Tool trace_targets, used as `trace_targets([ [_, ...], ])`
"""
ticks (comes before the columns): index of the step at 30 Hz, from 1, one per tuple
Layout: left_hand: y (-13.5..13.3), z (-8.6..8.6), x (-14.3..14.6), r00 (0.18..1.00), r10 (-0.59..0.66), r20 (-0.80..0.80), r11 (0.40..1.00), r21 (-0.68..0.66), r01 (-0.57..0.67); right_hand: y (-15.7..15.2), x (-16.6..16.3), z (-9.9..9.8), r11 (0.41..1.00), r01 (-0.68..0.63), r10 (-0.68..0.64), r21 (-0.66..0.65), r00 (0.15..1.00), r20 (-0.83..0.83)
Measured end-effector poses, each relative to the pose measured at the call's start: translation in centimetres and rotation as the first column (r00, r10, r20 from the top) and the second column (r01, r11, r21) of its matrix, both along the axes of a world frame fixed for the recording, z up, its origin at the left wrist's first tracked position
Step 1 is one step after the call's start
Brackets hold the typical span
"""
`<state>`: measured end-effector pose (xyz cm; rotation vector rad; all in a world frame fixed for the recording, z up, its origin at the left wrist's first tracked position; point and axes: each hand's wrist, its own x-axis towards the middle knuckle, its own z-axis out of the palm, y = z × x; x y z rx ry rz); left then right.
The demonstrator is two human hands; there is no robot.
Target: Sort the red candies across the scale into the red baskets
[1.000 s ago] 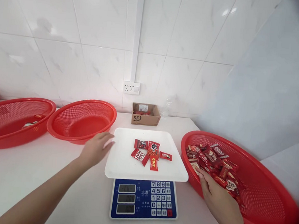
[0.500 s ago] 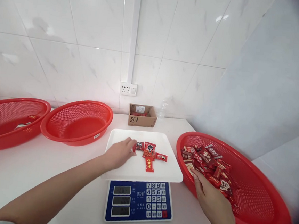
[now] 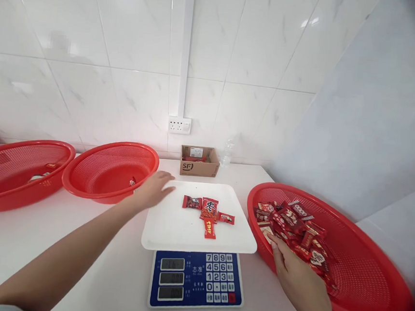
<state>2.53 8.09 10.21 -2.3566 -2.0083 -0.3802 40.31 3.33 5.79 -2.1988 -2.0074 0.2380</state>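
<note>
My left hand [image 3: 153, 189], fingers spread and holding nothing, is over the left edge of the white weighing tray [image 3: 171, 232], beside the middle red basket [image 3: 107, 197]. One small wrapped candy [image 3: 132, 181] lies in that basket. On the tray are a red date packet [image 3: 209, 208], a dark red packet [image 3: 192, 202], a small red packet [image 3: 225, 218] and a red packet with yellow lettering [image 3: 209, 228]. At the rim of the right red basket [image 3: 360, 280], my right hand [image 3: 292, 267] has its fingers closed by a beige packet [image 3: 264, 227]; what they grip is unclear.
Many red snack packets [image 3: 292, 221] fill part of the right basket. The blue scale panel [image 3: 196, 280] is below the tray. Behind it stand a cardboard box [image 3: 199, 168] and a clear bottle [image 3: 227, 153]. Another red basket [image 3: 15, 197] is at far left.
My left hand has moved left and away from the tray's packets, and its fingers have opened. A small candy now shows in the middle basket. My right hand stays at the right basket's rim.
</note>
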Motion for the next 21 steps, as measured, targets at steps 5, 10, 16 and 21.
trace_targets([
  [5,0.0,-1.7,6.2,0.954,-0.296,0.039,0.951,-0.081,0.298,-0.2,-0.2,0.2,1.0,0.013,-0.013,-0.018,1.0,-0.004],
  [10,0.2,-2.4,6.1,0.967,-0.25,0.053,0.966,-0.056,0.253,-0.4,-0.1,0.2,1.0,0.003,-0.003,-0.013,1.0,-0.004],
  [16,0.9,0.0,-0.9,0.992,0.115,0.053,0.988,0.095,-0.12,-0.4,-0.2,0.5,1.0,-0.01,0.01,0.022,1.0,0.003],
  [21,1.2,2.3,-5.3,0.945,0.325,0.034,0.936,0.132,-0.326,-0.4,-0.2,0.5,0.999,-0.016,0.016,0.03,1.0,0.009],
])
